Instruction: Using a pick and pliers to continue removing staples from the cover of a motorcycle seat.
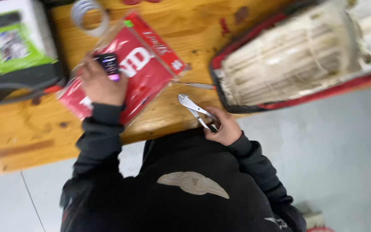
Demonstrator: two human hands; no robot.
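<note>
- The pliers (pixel 196 111), bright metal with dark handle ends, lie a little below the middle of the frame, jaws pointing to the upper left over the edge of the wooden table (pixel 26 133).
- The right hand (pixel 224 129) is clenched around the handles.
- The left hand (pixel 101 83), left of centre, grasps a small black device (pixel 108 64) and rests on a red plastic packet (pixel 147 71).
- A thin metal rod (pixel 196 86) lies on the wood just above the pliers' jaws.
- A roll of clear tape (pixel 89 15) sits at the top edge.
- A red-rimmed case of pale, worn material (pixel 297 56) fills the upper right.
- A white and green box (pixel 11 38) sits in the upper left.
</note>
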